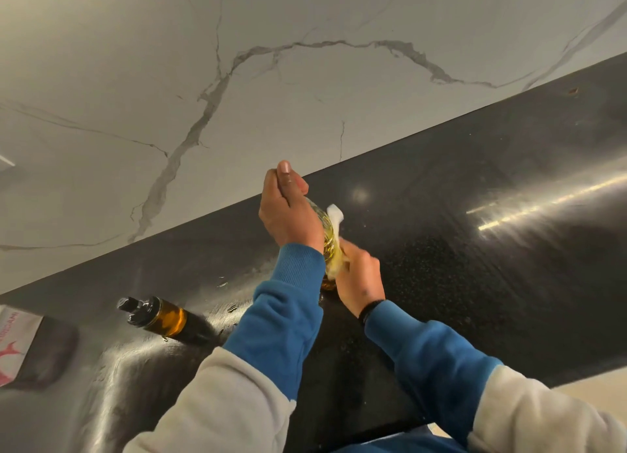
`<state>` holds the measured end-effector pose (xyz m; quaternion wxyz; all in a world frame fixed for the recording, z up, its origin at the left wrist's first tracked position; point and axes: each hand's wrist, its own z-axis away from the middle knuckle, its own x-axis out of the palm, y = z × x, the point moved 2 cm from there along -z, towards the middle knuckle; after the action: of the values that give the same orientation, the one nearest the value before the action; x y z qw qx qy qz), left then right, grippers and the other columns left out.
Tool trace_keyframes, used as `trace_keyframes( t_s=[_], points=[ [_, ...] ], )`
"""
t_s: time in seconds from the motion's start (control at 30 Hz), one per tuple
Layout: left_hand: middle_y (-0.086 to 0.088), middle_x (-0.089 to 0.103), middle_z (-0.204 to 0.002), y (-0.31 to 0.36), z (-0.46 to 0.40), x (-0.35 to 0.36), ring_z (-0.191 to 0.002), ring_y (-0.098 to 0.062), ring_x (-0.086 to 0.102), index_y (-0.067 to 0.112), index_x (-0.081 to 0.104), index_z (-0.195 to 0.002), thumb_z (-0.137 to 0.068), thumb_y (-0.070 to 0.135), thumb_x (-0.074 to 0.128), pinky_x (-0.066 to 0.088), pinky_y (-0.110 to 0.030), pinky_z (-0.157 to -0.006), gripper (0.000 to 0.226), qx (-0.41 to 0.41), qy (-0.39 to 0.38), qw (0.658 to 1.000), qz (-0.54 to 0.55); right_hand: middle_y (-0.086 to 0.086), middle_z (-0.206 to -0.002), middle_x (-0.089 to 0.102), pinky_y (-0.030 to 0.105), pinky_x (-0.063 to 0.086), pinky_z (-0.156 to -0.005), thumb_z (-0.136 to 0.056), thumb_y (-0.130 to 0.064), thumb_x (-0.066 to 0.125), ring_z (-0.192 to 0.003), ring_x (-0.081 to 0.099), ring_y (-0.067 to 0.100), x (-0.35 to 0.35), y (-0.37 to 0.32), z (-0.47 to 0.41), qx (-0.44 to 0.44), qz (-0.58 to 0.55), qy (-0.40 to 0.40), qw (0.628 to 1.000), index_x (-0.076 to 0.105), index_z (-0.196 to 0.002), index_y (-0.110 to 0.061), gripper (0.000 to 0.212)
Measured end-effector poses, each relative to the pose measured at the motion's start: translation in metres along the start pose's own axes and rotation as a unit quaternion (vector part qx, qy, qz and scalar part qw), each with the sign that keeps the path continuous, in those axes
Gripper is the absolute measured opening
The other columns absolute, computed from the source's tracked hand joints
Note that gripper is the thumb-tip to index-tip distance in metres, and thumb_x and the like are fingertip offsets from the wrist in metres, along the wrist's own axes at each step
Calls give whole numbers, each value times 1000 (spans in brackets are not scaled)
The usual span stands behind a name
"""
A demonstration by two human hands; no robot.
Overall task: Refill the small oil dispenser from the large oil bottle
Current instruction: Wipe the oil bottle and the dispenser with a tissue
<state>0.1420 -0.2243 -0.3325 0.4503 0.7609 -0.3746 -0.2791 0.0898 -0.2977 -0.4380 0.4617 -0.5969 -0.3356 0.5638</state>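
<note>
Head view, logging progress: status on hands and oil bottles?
Left hand grips clear large oil bottle top. Right hand presses white tissue against it. Small amber oil dispenser capped, standing apart on black counter.

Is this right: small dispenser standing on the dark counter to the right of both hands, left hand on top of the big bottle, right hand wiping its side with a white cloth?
Wrong side. The head view shows the small dispenser on the dark counter left of both hands. The rest holds: left hand grips the big bottle at its top, right hand presses a white cloth against its side.
</note>
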Motion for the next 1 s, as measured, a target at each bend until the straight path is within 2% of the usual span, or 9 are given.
trace_keyframes(
  t_s=[0.07, 0.13, 0.27, 0.37, 0.53, 0.77, 0.83, 0.9, 1.0],
  points=[
    [7, 51, -58, 2, -2, 2, -58, -11, 49, 23, 48, -62, -105, 34, 39, 45, -27, -66, 45, -10, -8, 1000, 20, 3, -80, 71, 20, 47, -64, -93, -3, 47, -71, 62, 19, -15, -34, 1, -72, -83, 55, 992, 70, -105, -14, 28],
    [8, 47, -53, 2, -7, 2, -55, -14, 45, 22, 44, -57, -103, 34, 41, 43, -30, -63, 48, -15, -34, 998, 56, 2, -103, 74, 10, 48, -78, -92, -1, 49, -90, 67, 9, -24, -60, 3, -154, -134, 82, 975, 68, -121, -10, 36],
    [8, 37, -48, 6, -9, 0, -50, -12, 35, 20, 37, -51, -102, 31, 48, 36, -25, -56, 53, -50, -79, 991, 100, 14, -134, 61, 25, 43, -109, -91, -10, 40, -128, 56, 18, -11, -56, 6, -240, -104, 109, 959, 58, -135, -2, 48],
    [-7, 32, -52, 7, -11, -3, -50, -13, 31, 6, 38, -54, -105, 22, 48, 38, -21, -55, 54, -51, -94, 988, 112, 13, -129, 64, 18, 42, -106, -95, -8, 49, -120, 60, 15, -1, -8, 3, -186, -13, 91, 978, 58, -135, -5, 42],
    [-6, 36, -49, 5, -17, -5, -50, -16, 36, 8, 40, -54, -106, 22, 46, 45, -27, -57, 55, -55, -119, 987, 92, 6, -115, 65, 37, 54, -93, -94, -4, 52, -107, 65, 26, 11, 47, 10, -9, 184, -95, 978, 51, -131, -18, 39],
    [8, 56, -69, -2, -7, -5, -66, -8, 50, 28, 48, -72, -103, 35, 35, 49, -42, -77, 34, -36, 6, 999, 15, 6, -80, 69, 26, 51, -65, -96, -2, 42, -74, 64, 21, -5, -12, 6, -63, -50, 67, 994, 70, -105, -15, 32],
    [4, 57, -75, -2, -6, -4, -69, -12, 51, 33, 47, -68, -101, 41, 34, 51, -50, -81, 37, -32, 37, 999, -13, 5, -99, 75, 18, 52, -78, -95, 1, 46, -88, 68, 12, -14, -42, 4, -134, -101, 112, 979, 70, -119, -16, 38],
    [-3, 59, -77, 0, -5, -3, -69, -15, 51, 31, 47, -64, -100, 44, 34, 51, -47, -79, 40, -31, 41, 998, -24, 8, -121, 70, 23, 51, -98, -92, 6, 51, -113, 65, 13, -16, -60, 1, -206, -145, 111, 961, 66, -127, -9, 41],
    [8, 54, -67, -1, -6, -4, -63, -12, 48, 25, 46, -61, -103, 37, 37, 45, -37, -70, 44, -41, 10, 999, 8, 10, -129, 65, 26, 47, -106, -91, 11, 52, -125, 59, 16, -10, -51, 1, -265, -105, 133, 949, 64, -128, -4, 42]
  ],
)
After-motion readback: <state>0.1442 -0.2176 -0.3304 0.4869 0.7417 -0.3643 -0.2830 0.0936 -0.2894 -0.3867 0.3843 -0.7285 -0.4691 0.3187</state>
